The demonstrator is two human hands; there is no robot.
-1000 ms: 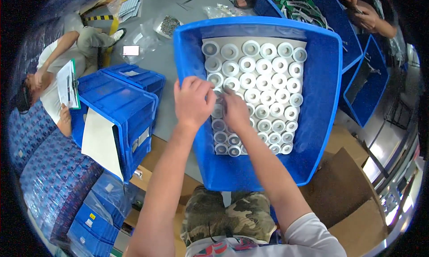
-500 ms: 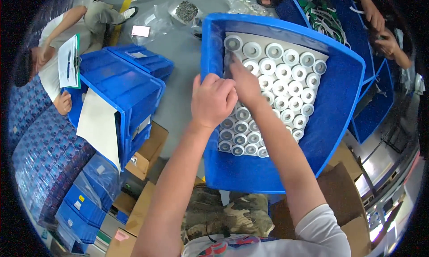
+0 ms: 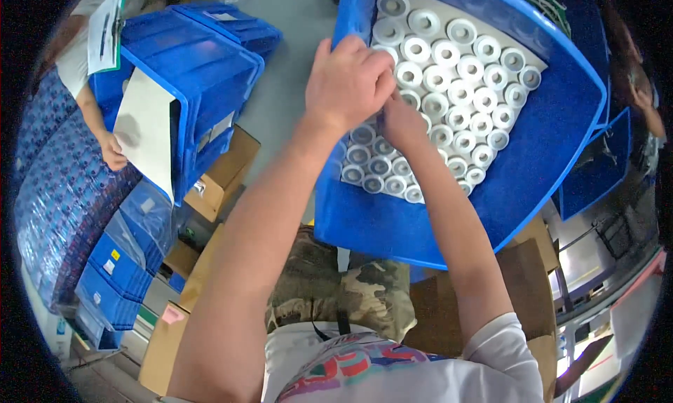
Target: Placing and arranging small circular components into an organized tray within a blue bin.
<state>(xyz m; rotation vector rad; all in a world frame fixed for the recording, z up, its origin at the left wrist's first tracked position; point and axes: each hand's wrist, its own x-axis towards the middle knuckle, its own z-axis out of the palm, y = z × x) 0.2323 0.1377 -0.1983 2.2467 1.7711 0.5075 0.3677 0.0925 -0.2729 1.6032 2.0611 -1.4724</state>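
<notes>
A large blue plastic bin stands tilted in front of me. Rows of white ring-shaped parts with round centre holes lie in it on a pale sheet. My left hand is over the bin's left wall, its fingers curled together; whatever they grip is hidden beneath them. Close beside it, lower and to the right, my right hand reaches in over the left-hand rings. Its fingertips are tucked behind the left hand, so their grip does not show.
Stacked blue bins with a white sheet stand at the left, near a person's hand and a clipboard. Wrapped blue goods are beyond. Open cardboard boxes sit below the bin. Another person's hand is far right.
The view has shifted, so the bin appears higher. My right hand has drawn back from the top-left rings towards me, and my left hand now lies farther up the left wall.
</notes>
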